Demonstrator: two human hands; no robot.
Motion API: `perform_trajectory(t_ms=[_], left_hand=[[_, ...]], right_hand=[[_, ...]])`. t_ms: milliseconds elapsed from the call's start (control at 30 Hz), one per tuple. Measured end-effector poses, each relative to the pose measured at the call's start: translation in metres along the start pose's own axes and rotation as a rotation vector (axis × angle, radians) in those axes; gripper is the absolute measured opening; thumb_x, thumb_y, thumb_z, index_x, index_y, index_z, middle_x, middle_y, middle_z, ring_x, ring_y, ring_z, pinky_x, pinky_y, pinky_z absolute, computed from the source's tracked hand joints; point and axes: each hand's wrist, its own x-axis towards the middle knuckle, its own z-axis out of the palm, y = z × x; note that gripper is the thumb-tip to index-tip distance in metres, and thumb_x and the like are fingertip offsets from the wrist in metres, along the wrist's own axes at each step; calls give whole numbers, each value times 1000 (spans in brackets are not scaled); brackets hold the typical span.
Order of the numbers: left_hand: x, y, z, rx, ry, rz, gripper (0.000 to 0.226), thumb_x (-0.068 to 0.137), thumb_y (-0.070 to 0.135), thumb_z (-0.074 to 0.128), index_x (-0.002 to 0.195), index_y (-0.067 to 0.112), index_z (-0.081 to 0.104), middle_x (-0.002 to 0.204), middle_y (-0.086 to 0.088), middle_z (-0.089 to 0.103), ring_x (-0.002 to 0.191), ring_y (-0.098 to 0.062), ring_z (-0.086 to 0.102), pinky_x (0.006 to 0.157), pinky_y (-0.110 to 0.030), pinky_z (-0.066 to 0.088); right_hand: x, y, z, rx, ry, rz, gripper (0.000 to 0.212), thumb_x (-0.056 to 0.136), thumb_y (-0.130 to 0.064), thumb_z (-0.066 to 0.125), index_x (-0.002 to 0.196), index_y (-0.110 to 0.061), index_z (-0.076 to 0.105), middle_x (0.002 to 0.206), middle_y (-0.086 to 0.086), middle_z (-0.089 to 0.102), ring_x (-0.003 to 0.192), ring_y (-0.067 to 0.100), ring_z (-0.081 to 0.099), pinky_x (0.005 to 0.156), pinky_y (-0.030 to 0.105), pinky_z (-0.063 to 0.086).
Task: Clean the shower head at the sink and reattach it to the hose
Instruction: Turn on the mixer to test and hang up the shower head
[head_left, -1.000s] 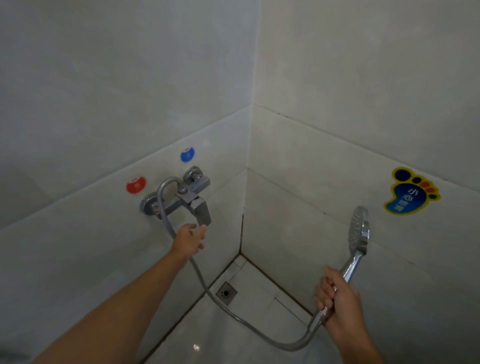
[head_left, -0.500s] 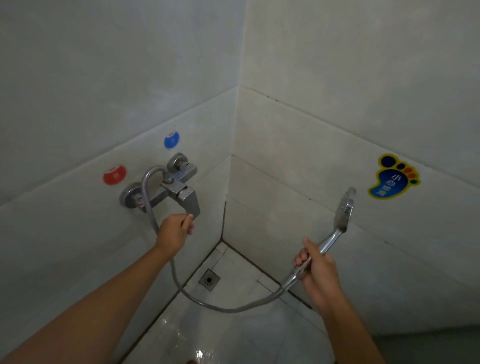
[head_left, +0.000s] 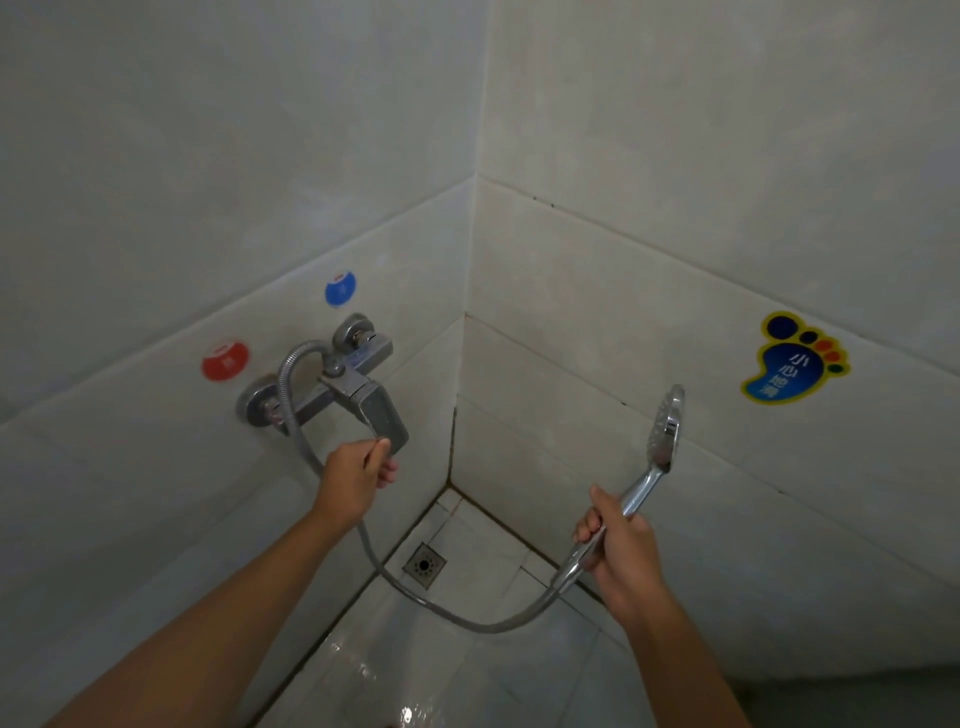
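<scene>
The right hand (head_left: 621, 553) was wrapped tight round the handle of the shower head (head_left: 666, 427), which was joined to the hose (head_left: 467, 621). Farther off, the left hand (head_left: 358, 475) pinched the tap lever (head_left: 385, 415). Best to lift it slowly and aim at the drain (head_left: 425, 565).

I see a tiled shower corner; on the left wall (head_left: 156, 208) a chrome mixer tap (head_left: 332, 387) is mounted, its flat lever (head_left: 384, 415) angled down toward me; above it sit a round red sticker (head_left: 225, 360) to the left and a round blue sticker (head_left: 340, 288) to the right; on the right wall (head_left: 727, 156) there is a blue foot-shaped sticker (head_left: 795, 358) with a yellow outline and Chinese characters; in the far corner of the wet floor (head_left: 415, 675) lies a square metal drain (head_left: 425, 565).
</scene>
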Motion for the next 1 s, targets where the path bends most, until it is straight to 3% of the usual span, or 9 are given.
perform_trajectory(t_ms=[200, 400, 667, 867, 1000], left_hand=[[-1, 0, 2, -11, 5, -17, 31, 99, 15, 52, 74, 9, 68, 71, -11, 70, 62, -20, 65, 62, -33, 56], [-13, 1, 8, -35, 68, -31, 23, 97, 15, 55, 80, 6, 68, 74, -8, 68, 63, -17, 63, 61, -25, 53], [-10, 4, 4, -24, 137, -1, 30, 98, 14, 54, 73, 3, 68, 68, -10, 67, 60, -20, 62, 59, -28, 52], [-9, 1, 5, -7, 138, 0, 31, 98, 16, 53, 72, 6, 67, 69, -11, 68, 62, -21, 63, 62, -33, 55], [-9, 3, 6, -14, 147, -11, 33, 99, 15, 53, 71, 4, 66, 67, -14, 67, 59, -23, 62, 61, -35, 55]], right_hand=[[5, 2, -4, -23, 36, 22, 39, 96, -14, 58, 64, -16, 38, 51, 2, 38, 44, 16, 41, 51, 31, 29], [14, 2, -12, -82, 51, 28, 39, 95, -17, 61, 64, -15, 39, 53, 4, 38, 44, 16, 41, 46, 27, 29], [16, -16, -15, -318, 83, 9, 37, 92, -19, 65, 62, -15, 43, 44, 2, 44, 43, 19, 38, 37, 21, 24], [21, -27, -17, -487, 117, -61, 25, 92, -17, 66, 76, -12, 46, 55, 8, 47, 42, 16, 42, 35, 21, 32], [24, -32, -21, -597, 126, -79, 21, 92, -20, 65, 81, -10, 51, 62, 10, 52, 47, 16, 46, 45, 27, 42]])
